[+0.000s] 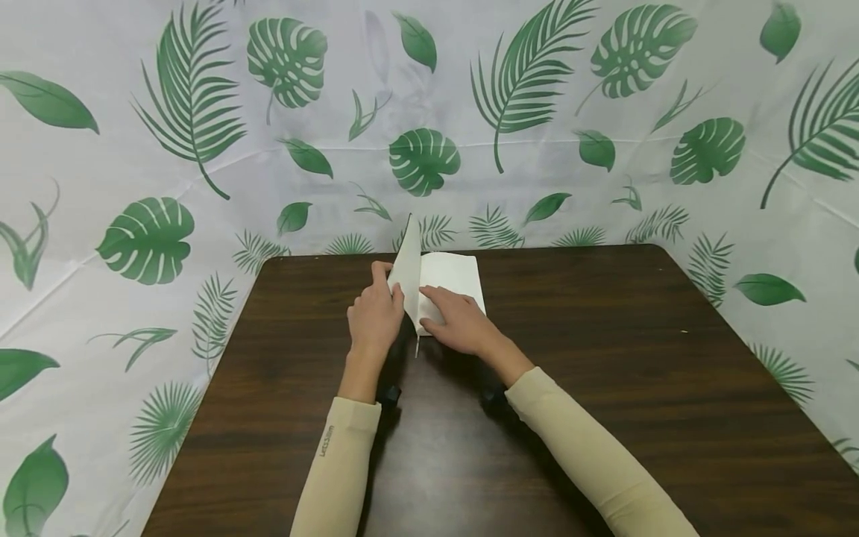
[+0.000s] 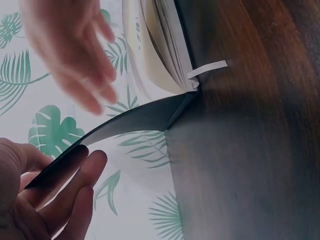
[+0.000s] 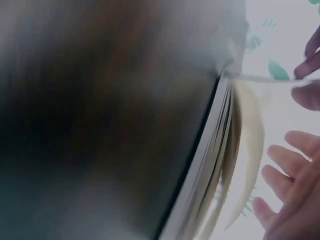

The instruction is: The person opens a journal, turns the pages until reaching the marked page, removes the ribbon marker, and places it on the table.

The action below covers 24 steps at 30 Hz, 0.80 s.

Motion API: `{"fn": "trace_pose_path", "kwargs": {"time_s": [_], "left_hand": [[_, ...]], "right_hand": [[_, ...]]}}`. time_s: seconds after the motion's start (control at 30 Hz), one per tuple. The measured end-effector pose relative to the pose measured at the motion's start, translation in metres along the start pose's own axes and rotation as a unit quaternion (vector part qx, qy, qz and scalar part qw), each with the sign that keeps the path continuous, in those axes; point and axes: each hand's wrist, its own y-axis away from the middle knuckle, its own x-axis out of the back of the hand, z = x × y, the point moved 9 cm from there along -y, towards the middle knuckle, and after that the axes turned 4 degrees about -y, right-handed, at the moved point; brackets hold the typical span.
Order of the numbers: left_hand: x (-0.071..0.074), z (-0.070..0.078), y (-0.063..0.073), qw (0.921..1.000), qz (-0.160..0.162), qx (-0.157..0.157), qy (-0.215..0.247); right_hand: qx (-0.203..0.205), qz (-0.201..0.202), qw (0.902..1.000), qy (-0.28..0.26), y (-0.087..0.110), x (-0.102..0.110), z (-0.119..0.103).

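Note:
A notebook with blank white pages (image 1: pixel 456 274) lies open on the table, its dark cover (image 2: pixel 137 115) raised at the left. My left hand (image 1: pixel 376 317) holds the outer edge of that cover between thumb and fingers, as the left wrist view (image 2: pixel 55 200) shows. Over the pages near the spine is my right hand (image 1: pixel 463 322), fingers extended and apart. In the right wrist view the right fingers (image 3: pixel 282 162) hold nothing and stand beside the fanned page edges (image 3: pixel 220 150). A pale ribbon bookmark (image 2: pixel 210 67) sticks out from the bottom of the spine.
The dark wood-grain table (image 1: pixel 604 358) reaches back to a white cloth (image 1: pixel 362 67) printed with green leaves. This cloth also hangs along both sides. Cream sleeves (image 1: pixel 338 462) cover both forearms.

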Motion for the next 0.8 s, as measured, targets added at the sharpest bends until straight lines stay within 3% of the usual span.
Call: {"fn": "trace_pose_path", "kwargs": {"time_s": [0.17,0.33,0.63,0.8], "left_hand": [[0.001,-0.001,0.0,0.9999,-0.007,0.008,0.003],[0.003,-0.002,0.0,0.9999,-0.007,0.006,0.005],[0.005,-0.008,-0.001,0.9997,-0.013,0.014,0.014],[0.004,-0.01,-0.002,0.9996,-0.016,0.015,0.016]], "right_hand": [[-0.01,-0.07,0.9947,0.075,-0.001,-0.006,0.016],[-0.017,-0.108,0.9914,0.071,0.006,-0.009,0.034],[0.011,-0.095,0.9922,0.08,0.01,0.002,0.039],[0.012,-0.098,0.9937,0.053,0.011,0.005,0.04]]}}
